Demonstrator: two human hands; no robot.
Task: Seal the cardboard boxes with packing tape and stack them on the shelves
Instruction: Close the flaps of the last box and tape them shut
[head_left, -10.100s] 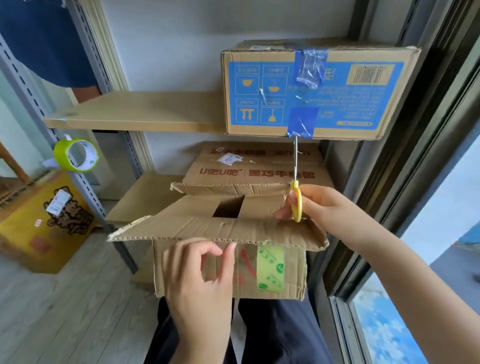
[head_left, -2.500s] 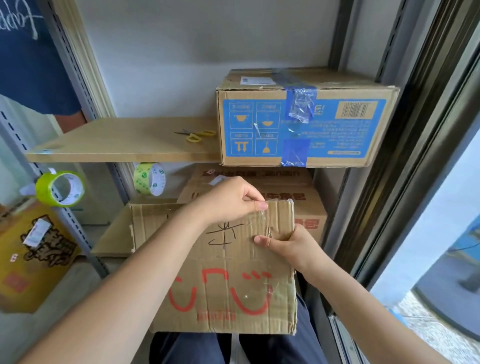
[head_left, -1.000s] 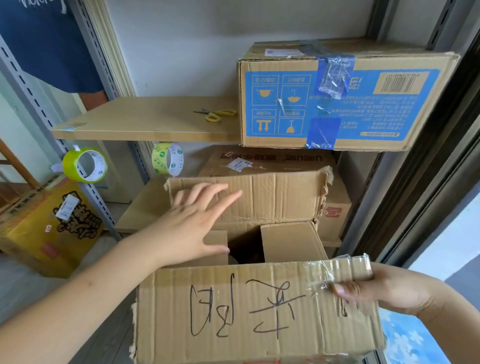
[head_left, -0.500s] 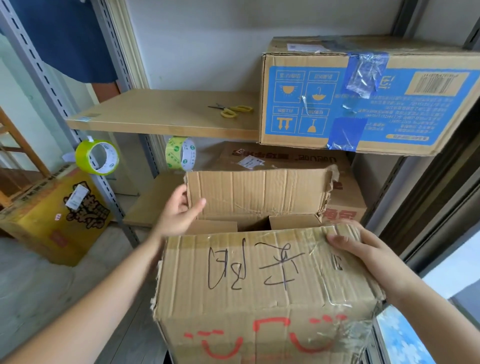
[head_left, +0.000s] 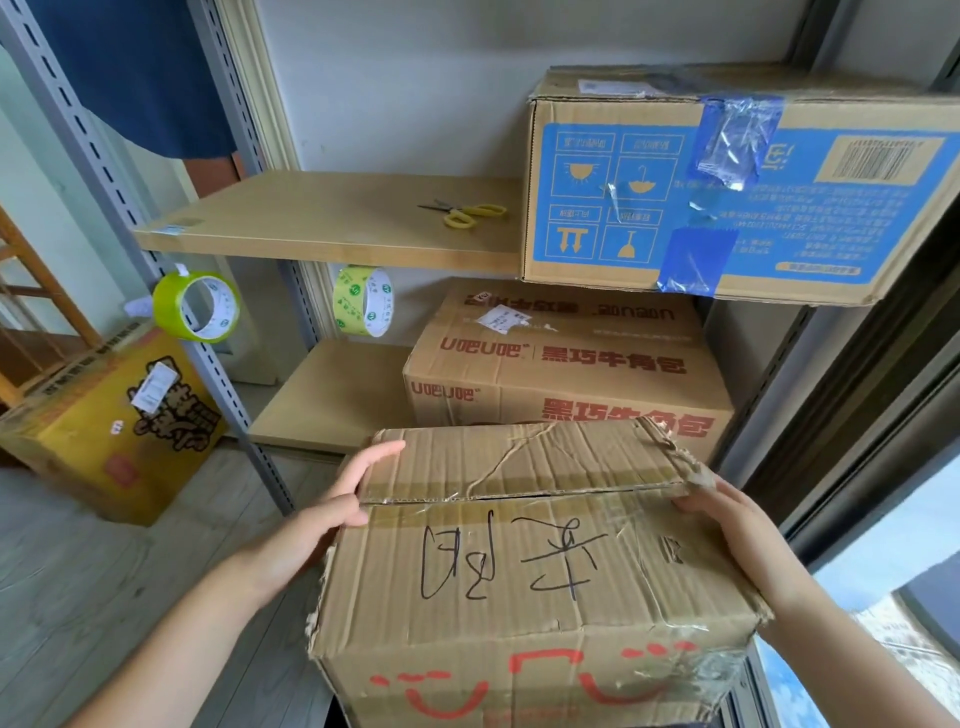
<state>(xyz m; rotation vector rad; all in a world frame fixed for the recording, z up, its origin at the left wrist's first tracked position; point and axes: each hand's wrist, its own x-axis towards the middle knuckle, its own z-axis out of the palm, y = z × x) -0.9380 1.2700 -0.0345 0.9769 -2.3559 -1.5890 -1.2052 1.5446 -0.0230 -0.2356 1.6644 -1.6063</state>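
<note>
Flaps of the worn cardboard box (head_left: 524, 566) lie folded down, meeting at a seam across the top, box resting low in front of the shelves on what looks like the lap. Left hand (head_left: 332, 509) presses the seam's left end with straight fingers; right hand (head_left: 727, 525) rests spread on the right end. Neither grip pinches anything.

Risk, as a judgement: no fresh tape bridges the seam, so the creased far flap may spring up once a hand leaves to fetch the tape roll (head_left: 363, 301) hanging below the upper shelf (head_left: 332, 218). Torn corners and old film could stop new tape bonding.

Room: upper shelf bare on its left, apart from the scissors (head_left: 465, 213); blue-printed box (head_left: 727, 187) fills the right. Lower shelf (head_left: 332, 395) open left of the red-lettered box (head_left: 561, 374).
</note>
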